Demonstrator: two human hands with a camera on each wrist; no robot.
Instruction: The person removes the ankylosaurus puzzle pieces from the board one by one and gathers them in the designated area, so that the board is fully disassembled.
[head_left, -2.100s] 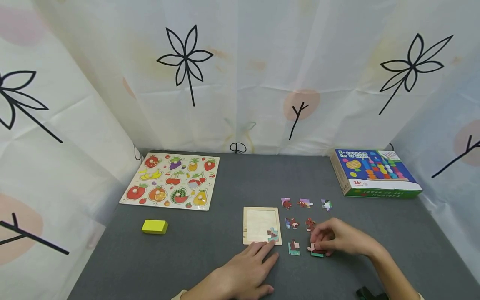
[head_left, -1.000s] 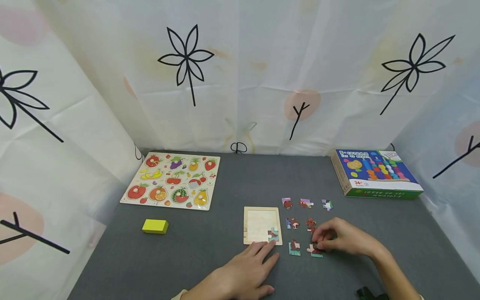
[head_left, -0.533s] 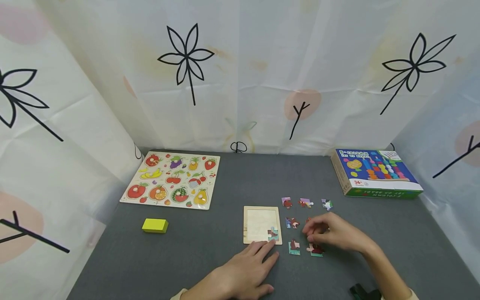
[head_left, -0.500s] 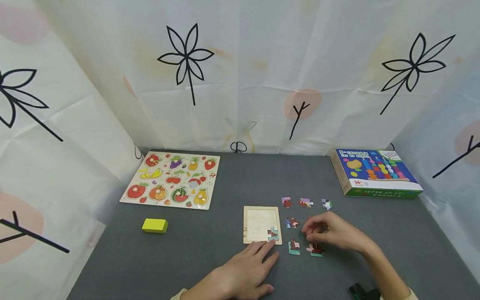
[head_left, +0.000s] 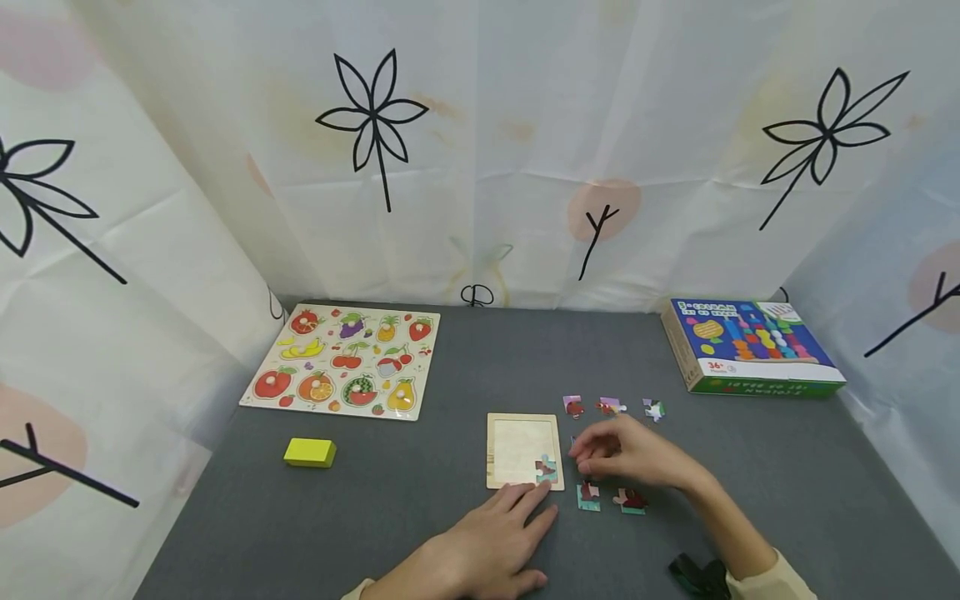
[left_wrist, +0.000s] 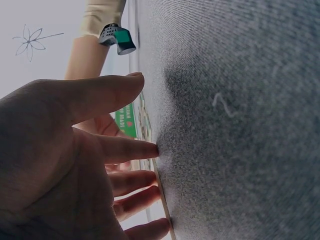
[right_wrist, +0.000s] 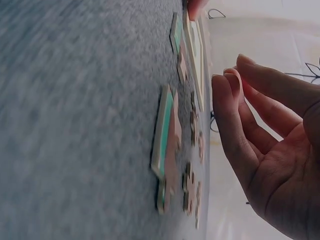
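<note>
My left hand (head_left: 483,542) lies spread on the table, its fingertips at the near edge of a small wooden puzzle tray (head_left: 492,450). In the tray's lower right corner sits one jigsaw piece (head_left: 546,469). My right hand (head_left: 633,454) hovers just right of the tray, fingers loosely bent; the right wrist view shows nothing between thumb and fingers. It hides most of the middle row of pieces in the head view. Below it lie a teal-edged jigsaw piece (head_left: 588,497) and a brown one (head_left: 632,501). Beyond it lie a purple piece (head_left: 573,407) and others.
A fruit peg board (head_left: 341,358) lies at the back left, with a yellow block (head_left: 310,452) in front of it. At the back right stands a blue toy box (head_left: 753,346). A printed white curtain (head_left: 480,150) surrounds the grey table (head_left: 420,500).
My right hand has left the brown piece in the bottom row and moved left and up, over the middle row near the tray. The left hand has stayed still.
</note>
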